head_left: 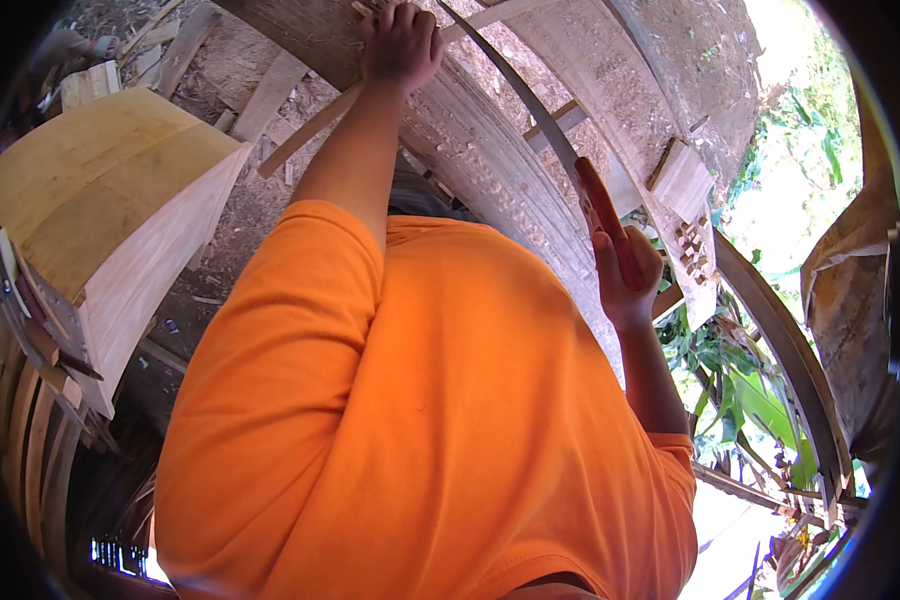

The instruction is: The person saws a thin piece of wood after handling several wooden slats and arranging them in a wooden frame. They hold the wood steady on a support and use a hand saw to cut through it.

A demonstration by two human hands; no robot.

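Observation:
My right hand (632,270) is wrapped round the red handle (598,200) of a hand saw. The saw's long grey blade (530,95) slants up and left, its far end close to my left hand (402,48). That left hand lies at the top of the view, its fingers curled over a thin wooden strip (315,130) and pressing it onto a wide plank (500,150). The strip comes out on both sides of the hand. Whether the saw's teeth touch the wood, I cannot tell.
At the left stands a box-like wooden piece (120,190) with a curved top. Small wood blocks (692,245) lie on a board at the right, beside a larger block (682,180). Sawdust and offcuts cover the ground. Green plants (770,405) grow beyond the right side.

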